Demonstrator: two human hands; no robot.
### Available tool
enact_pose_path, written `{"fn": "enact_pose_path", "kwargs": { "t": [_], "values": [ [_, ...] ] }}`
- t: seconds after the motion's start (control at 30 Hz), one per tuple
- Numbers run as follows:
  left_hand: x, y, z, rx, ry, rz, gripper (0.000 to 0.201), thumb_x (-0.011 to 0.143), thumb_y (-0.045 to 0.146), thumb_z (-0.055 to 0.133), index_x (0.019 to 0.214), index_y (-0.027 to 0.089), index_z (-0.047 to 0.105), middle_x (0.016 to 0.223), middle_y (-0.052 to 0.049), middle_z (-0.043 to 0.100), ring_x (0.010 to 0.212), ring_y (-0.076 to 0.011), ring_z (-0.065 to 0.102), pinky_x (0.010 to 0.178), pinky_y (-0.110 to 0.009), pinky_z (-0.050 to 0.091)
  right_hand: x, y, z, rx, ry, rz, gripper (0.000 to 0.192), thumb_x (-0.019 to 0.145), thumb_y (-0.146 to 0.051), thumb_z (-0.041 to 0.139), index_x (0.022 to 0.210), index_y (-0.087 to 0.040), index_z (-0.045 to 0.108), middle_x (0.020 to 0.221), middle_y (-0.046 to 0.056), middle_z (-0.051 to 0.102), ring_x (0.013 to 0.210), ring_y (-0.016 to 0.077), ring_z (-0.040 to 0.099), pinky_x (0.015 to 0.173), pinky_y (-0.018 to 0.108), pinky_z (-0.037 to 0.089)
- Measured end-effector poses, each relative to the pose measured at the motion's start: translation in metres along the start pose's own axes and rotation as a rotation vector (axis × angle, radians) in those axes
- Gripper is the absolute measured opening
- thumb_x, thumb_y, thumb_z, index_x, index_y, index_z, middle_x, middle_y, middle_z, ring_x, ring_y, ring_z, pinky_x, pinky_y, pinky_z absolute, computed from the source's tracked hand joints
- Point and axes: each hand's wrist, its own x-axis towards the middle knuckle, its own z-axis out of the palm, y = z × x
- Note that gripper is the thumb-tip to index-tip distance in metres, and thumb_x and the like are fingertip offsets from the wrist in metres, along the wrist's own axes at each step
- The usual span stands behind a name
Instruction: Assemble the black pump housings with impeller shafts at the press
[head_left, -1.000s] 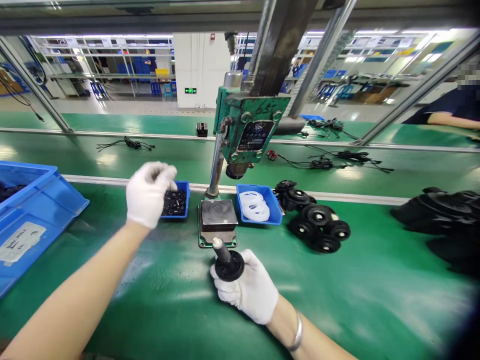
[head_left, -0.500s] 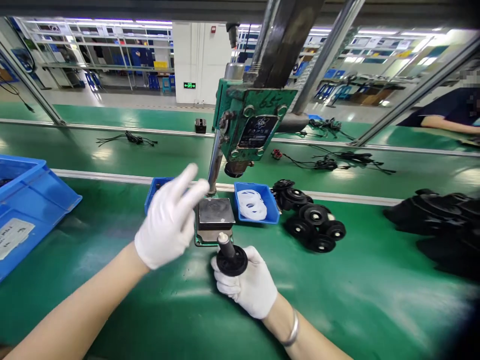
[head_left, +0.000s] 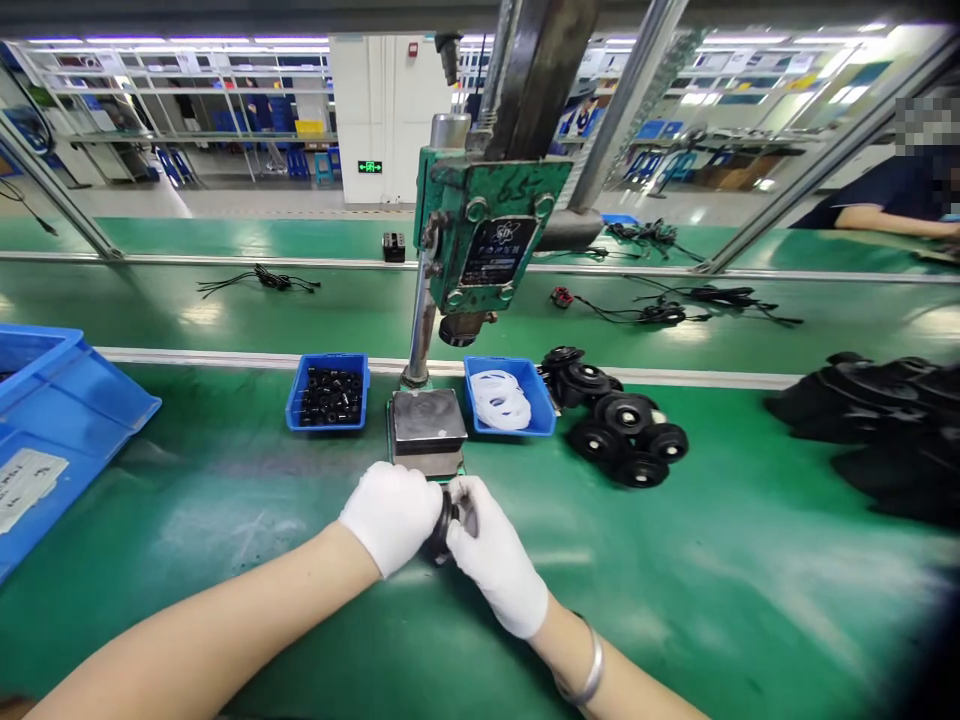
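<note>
- Your left hand (head_left: 391, 515) and right hand (head_left: 495, 560), both in white gloves, meet low over the green surface (head_left: 225, 520), just in front of the press base plate (head_left: 427, 420).
- Between them sits the black wheel part (head_left: 444, 525); only a dark sliver of its rim shows, the rest is hidden by your gloves.
- Your left fingers are curled in around the part from its left side; your right fingers (head_left: 469, 500) close on it from the right. Both hands grip it.
- Judging by the like wheels in the pile (head_left: 622, 430) to the right, it is likely rigid plastic or rubber, light, and not fragile. Gloves may slide on the smooth rim, so hold it by the rim edge with the hub clear.
- The small bin of black pieces (head_left: 328, 392) and the bin of white rings (head_left: 504, 398) flank the plate, with the green press head (head_left: 487, 235) above.
</note>
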Motion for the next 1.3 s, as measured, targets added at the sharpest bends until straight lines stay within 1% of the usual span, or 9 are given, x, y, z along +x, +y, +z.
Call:
{"fn": "enact_pose_path", "kwargs": {
  "t": [0.17, 0.3, 0.5, 0.67, 0.8, 0.93, 1.1, 1.2, 1.3],
  "values": [
    [0.005, -0.014, -0.003, -0.044, -0.182, 0.092, 0.018, 0.07, 0.025, 0.06, 0.055, 0.018, 0.066, 0.054, -0.01, 0.066, 0.051, -0.0284, 0.066, 0.045, -0.032, 0.046, -0.005, -0.013, -0.001, -0.548, 0.026, -0.448, 0.036, 0.059, -0.003, 0.051, 0.087, -0.023, 0.039, 0.084, 0.001, 0.045, 0.072, 0.0171, 0.045, 0.064, 0.031, 0.04],
    [0.003, -0.023, -0.004, -0.007, -0.171, 0.085, 0.019, 0.07, 0.026, 0.059, 0.054, 0.018, 0.066, 0.052, -0.009, 0.065, 0.048, -0.0284, 0.065, 0.044, -0.032, 0.045, -0.007, -0.016, -0.003, -0.667, -0.023, -0.582, 0.039, 0.059, -0.002, 0.053, 0.088, -0.023, 0.036, 0.09, 0.005, 0.043, 0.078, 0.0197, 0.047, 0.066, 0.033, 0.042],
    [-0.005, -0.022, -0.007, 0.094, 0.041, 0.042, 0.018, 0.082, 0.019, 0.049, 0.078, 0.015, 0.066, 0.07, -0.013, 0.068, 0.066, -0.0302, 0.068, 0.057, -0.036, 0.047, -0.007, -0.018, -0.004, -0.646, 0.055, -0.642, 0.041, 0.056, -0.001, 0.054, 0.086, -0.023, 0.036, 0.094, 0.005, 0.04, 0.085, 0.0211, 0.049, 0.069, 0.032, 0.044],
    [-0.012, -0.047, 0.0, 0.319, 0.453, 0.121, 0.021, 0.086, 0.015, 0.047, 0.073, 0.017, 0.063, 0.058, -0.006, 0.059, 0.054, -0.0239, 0.059, 0.049, -0.031, 0.033, -0.009, -0.02, -0.006, -0.436, 0.121, -0.549, 0.039, 0.058, -0.003, 0.055, 0.087, -0.024, 0.038, 0.094, 0.004, 0.042, 0.083, 0.02, 0.047, 0.073, 0.033, 0.042],
    [-0.018, -0.077, 0.0, 0.399, 0.721, -0.135, 0.029, 0.088, 0.018, 0.048, 0.061, 0.018, 0.058, 0.048, -0.002, 0.05, 0.047, -0.0183, 0.052, 0.048, -0.031, 0.022, -0.004, -0.023, -0.011, -0.052, 0.154, -0.372, 0.028, 0.068, -0.011, 0.06, 0.087, -0.023, 0.043, 0.09, 0.002, 0.043, 0.08, 0.0184, 0.044, 0.076, 0.031, 0.041],
    [-0.022, -0.068, 0.0, -0.057, 0.78, -0.276, 0.038, 0.09, 0.027, 0.053, 0.054, 0.02, 0.042, 0.049, 0.004, 0.043, 0.047, -0.0129, 0.045, 0.049, -0.028, 0.028, 0.001, -0.026, -0.013, 0.164, 0.112, -0.252, 0.032, 0.07, -0.028, 0.074, 0.086, -0.022, 0.047, 0.089, 0.002, 0.046, 0.08, 0.0173, 0.045, 0.075, 0.029, 0.04],
    [-0.026, -0.037, 0.007, -0.867, 0.661, -0.197, 0.011, 0.094, 0.026, 0.049, 0.1, 0.02, 0.056, 0.092, -0.002, 0.065, 0.08, -0.0149, 0.064, 0.078, -0.029, 0.052, 0.001, -0.026, -0.013, 0.32, 0.056, -0.099, 0.046, 0.069, -0.048, 0.082, 0.088, -0.021, 0.05, 0.094, 0.002, 0.05, 0.082, 0.0178, 0.047, 0.074, 0.029, 0.043],
    [-0.031, -0.034, 0.017, -1.039, 0.599, -0.109, 0.029, 0.098, 0.026, 0.04, 0.124, 0.02, 0.052, 0.102, -0.007, 0.068, 0.085, -0.0167, 0.067, 0.082, -0.034, 0.054, 0.001, -0.025, -0.015, 0.464, -0.05, 0.013, 0.042, 0.071, -0.043, 0.08, 0.091, -0.022, 0.05, 0.098, 0.003, 0.052, 0.075, 0.0166, 0.05, 0.064, 0.03, 0.046],
    [-0.035, -0.033, 0.026, -1.052, 0.587, -0.036, 0.033, 0.099, 0.026, 0.039, 0.13, 0.02, 0.05, 0.109, -0.01, 0.069, 0.085, -0.0171, 0.068, 0.084, -0.035, 0.056, 0.002, -0.022, -0.017, 0.601, -0.146, 0.08, 0.034, 0.073, -0.036, 0.074, 0.095, -0.021, 0.053, 0.1, 0.004, 0.056, 0.071, 0.0168, 0.053, 0.061, 0.031, 0.047]
  ]
}}
